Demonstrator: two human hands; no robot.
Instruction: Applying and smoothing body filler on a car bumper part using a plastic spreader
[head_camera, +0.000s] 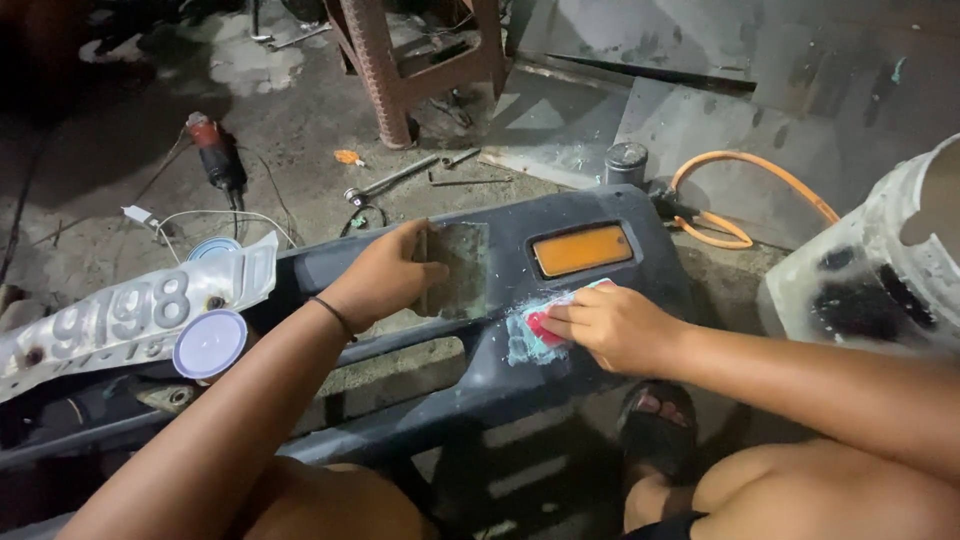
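Two hands work mid-frame on a dark grey plastic vehicle panel (590, 300): the left hand (385, 275) grips its recess edge, while the right hand (610, 325) presses a soft, pliable pink-and-teal sanding pad (530, 335) flat. The panel seems stiff but light.

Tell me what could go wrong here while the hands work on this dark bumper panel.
The right hand rubs a small pad close to the orange reflector; a stray stroke could scuff it. The left hand alone steadies the bumper panel, which might shift if that grip slips. The sandalled foot sits just beneath the panel's edge and could get knocked.
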